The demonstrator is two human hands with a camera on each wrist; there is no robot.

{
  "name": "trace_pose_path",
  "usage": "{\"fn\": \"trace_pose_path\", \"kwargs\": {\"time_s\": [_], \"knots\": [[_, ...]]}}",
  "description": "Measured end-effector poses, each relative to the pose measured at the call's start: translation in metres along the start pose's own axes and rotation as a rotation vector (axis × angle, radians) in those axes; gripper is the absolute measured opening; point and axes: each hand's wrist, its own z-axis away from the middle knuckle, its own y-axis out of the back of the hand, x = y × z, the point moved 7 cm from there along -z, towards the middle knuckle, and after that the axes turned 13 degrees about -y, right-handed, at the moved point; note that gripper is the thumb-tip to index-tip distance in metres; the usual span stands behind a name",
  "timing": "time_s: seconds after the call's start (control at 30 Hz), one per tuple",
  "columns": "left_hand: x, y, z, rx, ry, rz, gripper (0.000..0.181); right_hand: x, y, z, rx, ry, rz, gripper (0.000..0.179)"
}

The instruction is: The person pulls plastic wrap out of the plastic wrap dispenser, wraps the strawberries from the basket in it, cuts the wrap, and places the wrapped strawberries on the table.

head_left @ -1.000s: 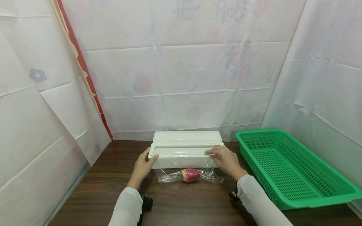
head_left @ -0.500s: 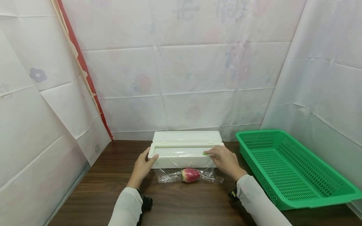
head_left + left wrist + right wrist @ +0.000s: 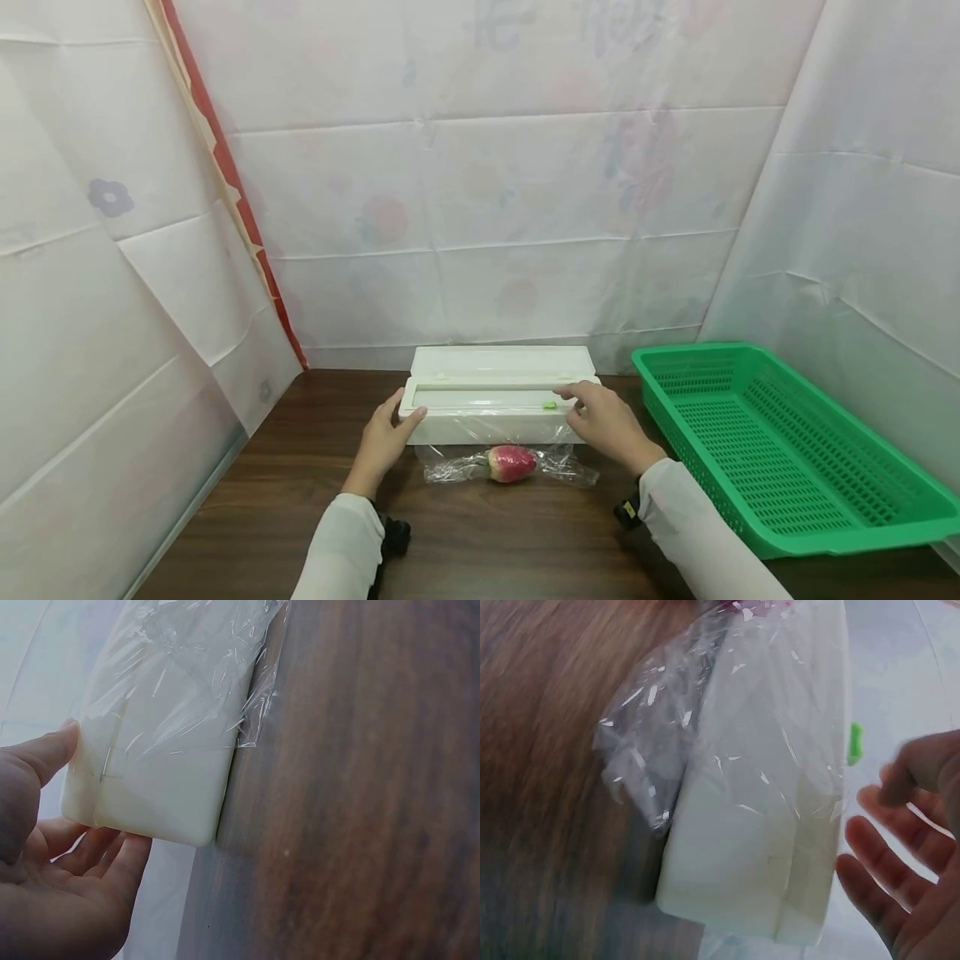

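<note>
A white cling film dispenser (image 3: 480, 429) lies across the table, its lid (image 3: 502, 361) tipped open at the back. My left hand (image 3: 382, 437) grips the dispenser's left end, thumb on the front top edge and fingers around the end. A small green slide cutter (image 3: 550, 406) sits on the top rail towards the right. Just behind and right of the cutter is my right hand (image 3: 606, 421), its fingers loosely bent and holding nothing. Clear film (image 3: 656, 735) hangs down the dispenser's front and is bunched around a red and cream fruit-like piece (image 3: 512, 463) on the table.
A green plastic basket (image 3: 757, 542) with slotted walls stands at the right. White printed sheets (image 3: 495, 217) hang behind and at both sides. The dark wooden table (image 3: 465, 550) runs forward between my forearms.
My right hand has let go of the green slide cutter and lifted slightly up and to the right. My left hand keeps its grip. The whole head view has shifted a little.
</note>
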Motion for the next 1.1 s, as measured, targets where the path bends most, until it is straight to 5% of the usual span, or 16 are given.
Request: {"fn": "trace_pose_path", "kwargs": {"time_s": [0.23, 1.1], "knots": [[0.000, 0.000, -0.001, 0.011, -0.008, 0.006, 0.081, -0.012, 0.006, -0.001, 0.129, 0.052, -0.078, 0.022], [0.004, -0.001, 0.000, 0.005, -0.004, -0.006, 0.077, -0.010, -0.017, -0.007, 0.050, -0.028, 0.024, 0.023]]}}
